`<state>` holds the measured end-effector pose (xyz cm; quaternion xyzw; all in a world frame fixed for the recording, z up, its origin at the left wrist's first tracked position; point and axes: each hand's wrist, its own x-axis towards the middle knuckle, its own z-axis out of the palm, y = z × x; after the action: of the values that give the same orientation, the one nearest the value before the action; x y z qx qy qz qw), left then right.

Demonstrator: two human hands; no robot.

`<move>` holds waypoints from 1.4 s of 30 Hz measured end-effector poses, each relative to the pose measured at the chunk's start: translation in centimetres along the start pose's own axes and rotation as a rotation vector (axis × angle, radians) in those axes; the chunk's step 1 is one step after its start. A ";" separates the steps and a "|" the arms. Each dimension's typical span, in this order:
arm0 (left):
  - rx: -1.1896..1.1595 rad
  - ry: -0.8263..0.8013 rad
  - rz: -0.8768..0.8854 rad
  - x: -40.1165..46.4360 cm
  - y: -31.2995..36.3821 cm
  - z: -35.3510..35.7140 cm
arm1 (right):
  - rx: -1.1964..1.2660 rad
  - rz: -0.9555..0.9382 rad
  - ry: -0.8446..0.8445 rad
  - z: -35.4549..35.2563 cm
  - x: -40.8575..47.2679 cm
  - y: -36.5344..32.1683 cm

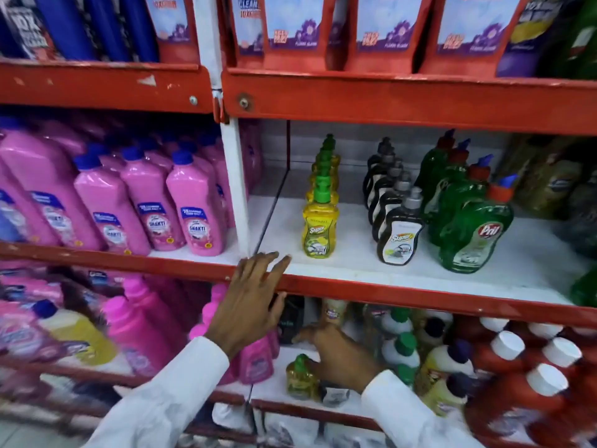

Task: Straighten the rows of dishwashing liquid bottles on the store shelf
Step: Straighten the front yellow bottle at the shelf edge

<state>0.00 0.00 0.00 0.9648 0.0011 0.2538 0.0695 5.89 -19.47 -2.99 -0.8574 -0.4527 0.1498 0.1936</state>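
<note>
Bright, even light; blurred, warped edges

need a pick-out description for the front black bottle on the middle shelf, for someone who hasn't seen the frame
Start at the white-floored middle shelf right of the white upright post. Three front-to-back rows stand there: yellow, black, then green. The target is the front black bottle, middle row, nearest the red shelf edge. Unlike its neighbours it has a dark body, a grey cap and a white "Super" label.
</note>
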 end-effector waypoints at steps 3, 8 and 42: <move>-0.003 -0.061 -0.001 -0.5 -0.7 1.0 | 0.011 0.104 -0.100 3.0 1.4 0.6; -0.079 -0.084 0.001 -1.1 -1.4 1.5 | -0.076 0.173 -0.151 5.7 3.1 1.0; -0.215 0.035 -0.089 -2.2 -0.7 3.0 | 0.087 0.069 0.365 -19.6 6.8 -3.4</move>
<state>-0.46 0.21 -3.74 0.9461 0.0181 0.2660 0.1837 15.58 -15.93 15.30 -0.8763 -0.3734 0.0179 0.3038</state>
